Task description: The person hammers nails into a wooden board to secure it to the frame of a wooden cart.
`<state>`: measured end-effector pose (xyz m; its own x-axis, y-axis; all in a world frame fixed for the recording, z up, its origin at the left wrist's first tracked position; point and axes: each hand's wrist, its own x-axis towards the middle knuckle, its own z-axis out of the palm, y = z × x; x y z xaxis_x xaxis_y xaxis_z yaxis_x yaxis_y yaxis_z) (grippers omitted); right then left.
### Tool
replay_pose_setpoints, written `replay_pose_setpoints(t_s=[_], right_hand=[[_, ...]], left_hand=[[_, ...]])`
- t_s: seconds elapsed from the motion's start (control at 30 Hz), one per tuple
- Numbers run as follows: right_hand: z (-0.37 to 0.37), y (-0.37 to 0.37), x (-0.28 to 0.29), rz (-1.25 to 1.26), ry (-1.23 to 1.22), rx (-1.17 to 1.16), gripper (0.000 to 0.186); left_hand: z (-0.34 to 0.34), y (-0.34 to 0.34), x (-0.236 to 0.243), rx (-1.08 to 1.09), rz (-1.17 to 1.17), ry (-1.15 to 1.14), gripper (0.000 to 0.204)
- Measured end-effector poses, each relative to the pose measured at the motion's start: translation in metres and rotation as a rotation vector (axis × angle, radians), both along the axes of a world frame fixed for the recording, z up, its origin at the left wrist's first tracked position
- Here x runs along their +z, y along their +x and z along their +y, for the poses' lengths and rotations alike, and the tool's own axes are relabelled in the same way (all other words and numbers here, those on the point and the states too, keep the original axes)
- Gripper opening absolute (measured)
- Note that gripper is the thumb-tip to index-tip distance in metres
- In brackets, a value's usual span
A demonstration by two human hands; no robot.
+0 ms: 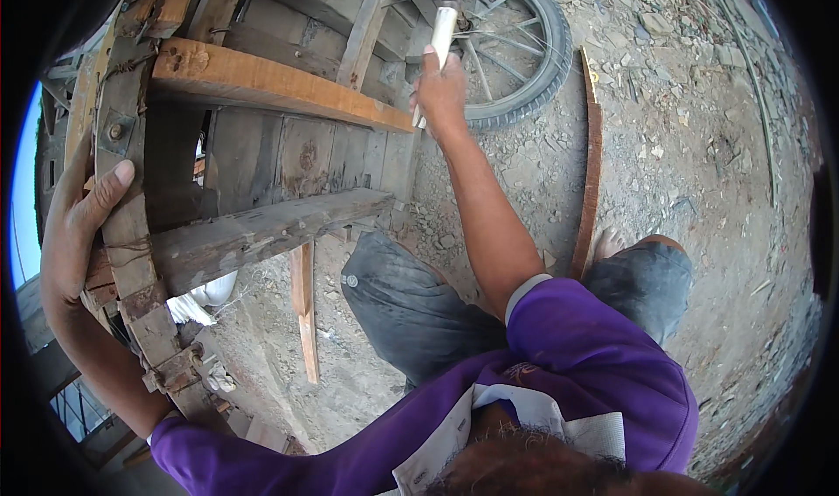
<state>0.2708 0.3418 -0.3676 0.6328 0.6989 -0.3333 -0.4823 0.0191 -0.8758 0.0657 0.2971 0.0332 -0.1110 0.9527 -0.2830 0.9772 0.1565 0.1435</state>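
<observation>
Clasping the pale handle of a hammer (445, 31), the right hand (443, 94) has its fingers curled round the shaft, the butt end poking out beneath. The left hand (77, 221) rests its thumb on a weathered rail (122, 212); its other fingers pass behind the outer edge, so how firmly they grip I cannot tell. The hammer's head points away from the body, near the right end of an orange-brown beam (280, 81), with a spoked wheel (559, 68) just beyond. It should feel rigid and head-heavy, its handle perhaps a little slick; holding low gives more swing, holding nearer the head more control. The rail looks stiff and rough, best held clear of its bolt (115, 131). Past the beam sits a grey crossbeam (271, 229); farther right, a narrow plank (590, 173) lies on stony ground (699, 260).
</observation>
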Motion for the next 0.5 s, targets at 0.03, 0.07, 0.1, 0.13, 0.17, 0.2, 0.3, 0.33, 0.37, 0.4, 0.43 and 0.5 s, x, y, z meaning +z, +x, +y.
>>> replay_pose_setpoints(t_s=[0.03, 0.07, 0.1, 0.13, 0.17, 0.2, 0.3, 0.33, 0.37, 0.4, 0.43, 0.5], right_hand=[[0.001, -0.004, -0.001, 0.035, -0.040, 0.188, 0.034], [0.001, -0.006, -0.002, 0.069, -0.081, 0.375, 0.034], [0.003, -0.003, 0.006, 0.069, -0.066, 0.387, 0.034], [-0.002, 0.006, 0.022, 0.120, -0.030, 0.255, 0.034], [-0.009, 0.019, 0.028, 0.154, -0.009, 0.107, 0.034], [-0.012, 0.027, 0.027, 0.155, -0.013, 0.119, 0.034], [-0.013, 0.038, 0.031, 0.306, 0.071, -0.278, 0.034], [-0.011, 0.027, 0.029, 0.300, 0.075, -0.292, 0.034], [-0.009, 0.008, 0.023, 0.227, 0.014, -0.135, 0.034], [-0.009, -0.010, 0.019, 0.168, -0.048, 0.038, 0.034], [-0.008, -0.014, 0.017, 0.174, -0.047, 0.036, 0.034], [0.004, -0.015, 0.010, 0.145, -0.041, 0.370, 0.035]], left_hand=[[0.001, -0.004, -0.002, -0.005, -0.001, 0.002, 0.086], [0.000, -0.009, -0.007, -0.016, 0.014, 0.040, 0.086], [-0.003, -0.016, -0.007, -0.009, 0.036, 0.091, 0.086], [-0.010, -0.013, -0.001, 0.012, 0.050, 0.098, 0.086], [-0.012, -0.006, -0.003, 0.021, -0.020, 0.111, 0.090], [-0.015, -0.002, -0.002, 0.036, -0.085, 0.126, 0.093], [-0.011, 0.000, 0.000, 0.048, -0.123, 0.057, 0.091], [-0.008, 0.004, -0.003, 0.024, -0.123, 0.049, 0.090], [-0.003, 0.005, -0.005, 0.010, -0.129, 0.049, 0.090], [-0.005, 0.003, -0.004, 0.020, -0.126, 0.049, 0.087], [-0.007, 0.002, -0.003, 0.026, -0.128, 0.047, 0.084], [-0.005, -0.003, -0.009, -0.024, -0.125, 0.065, 0.086]])
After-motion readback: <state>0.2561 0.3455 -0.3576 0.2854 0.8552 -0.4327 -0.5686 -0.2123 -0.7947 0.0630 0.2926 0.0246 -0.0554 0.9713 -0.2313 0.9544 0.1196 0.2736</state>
